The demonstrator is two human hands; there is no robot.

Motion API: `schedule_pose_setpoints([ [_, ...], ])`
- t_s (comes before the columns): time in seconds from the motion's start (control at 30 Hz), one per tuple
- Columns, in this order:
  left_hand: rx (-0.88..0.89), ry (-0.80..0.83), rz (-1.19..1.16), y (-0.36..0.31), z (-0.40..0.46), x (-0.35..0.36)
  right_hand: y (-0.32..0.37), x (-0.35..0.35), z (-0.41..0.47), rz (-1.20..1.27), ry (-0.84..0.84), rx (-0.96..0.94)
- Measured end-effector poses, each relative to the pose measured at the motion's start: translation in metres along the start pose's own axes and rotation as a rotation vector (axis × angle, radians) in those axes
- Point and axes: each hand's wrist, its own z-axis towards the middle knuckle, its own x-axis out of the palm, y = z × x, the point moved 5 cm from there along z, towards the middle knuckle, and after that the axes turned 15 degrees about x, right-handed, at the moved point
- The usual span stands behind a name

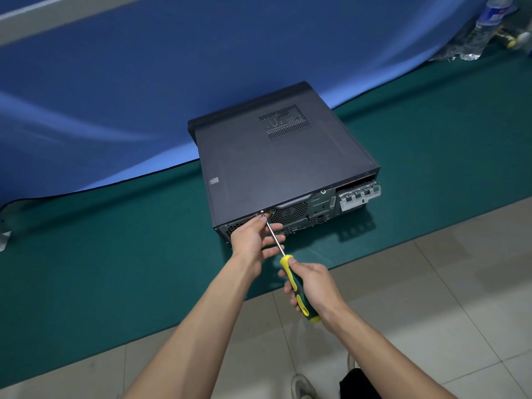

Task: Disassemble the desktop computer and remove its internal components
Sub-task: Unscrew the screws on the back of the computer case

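**Rear-panel screw under the driver; case not yet opened**

Head view. The desktop computer lay flat on a green mat spread over the floor, rear panel facing the person, a blue cloth rising behind it. The dark cover panel was on and looked fully seated, so the job appeared to be at its first stage: freeing the fasteners that hold the cover. No internal parts were out.

The screwdriver, yellow and dark green in the handle, ran from the lower right up to a screw near the upper left of the rear panel; its tip met the panel at that spot. A second screw showed further right along the same edge, seemingly untouched.

Hands. The right hand was wrapped around the handle, thumb lying along its upper part, wrist low and forearm coming in from the lower right. The left hand reached forward beside the shaft, its fingertips pinched close at the screw by the tip, other fingers loosely spread toward the shaft. Whether it actually gripped the screw or only steadied the tip could not be told.

Judgement on the next move: keep the tip seated and in line with the screw while turning, catch the screw as it frees, then go to the second one.

A water bottle stood at the far right.
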Motion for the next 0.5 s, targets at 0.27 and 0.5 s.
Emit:
schedule_pose_setpoints([
  [0.27, -0.037, -0.017, -0.008, -0.004, 0.001, 0.000, -0.010, 0.015, 0.001, 0.349, 0.334, 0.207],
  [0.5, -0.058, 0.007, 0.026, -0.007, 0.005, -0.001, -0.015, 0.015, 0.007, 0.434, 0.462, 0.253],
])
